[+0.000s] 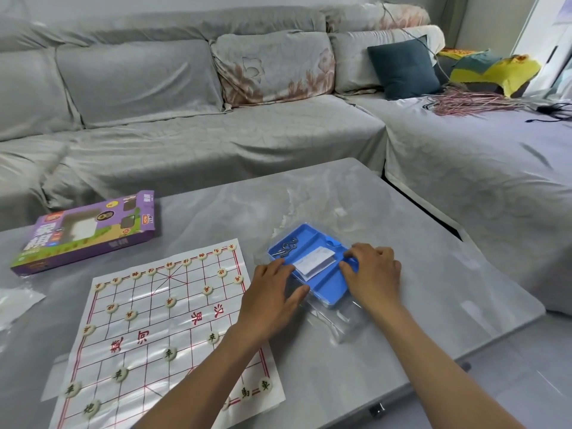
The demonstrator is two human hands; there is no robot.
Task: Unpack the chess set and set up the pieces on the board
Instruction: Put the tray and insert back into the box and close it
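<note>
A paper chess board (161,329) with red lines lies on the grey table, with several round cream pieces (169,354) standing on its crossings. To its right sits a blue plastic tray (328,283) holding a folded white paper (314,262) and small metal rings (286,245). A clear plastic cover (340,323) lies under and around the tray. My left hand (272,292) rests on the tray's left edge with its fingers on the paper. My right hand (373,274) grips the tray's right edge, fingers curled over the rim.
A purple game box (86,233) lies at the table's back left. A crumpled clear plastic bag (15,301) sits at the left edge. A grey covered sofa (216,125) wraps behind and to the right of the table (418,261).
</note>
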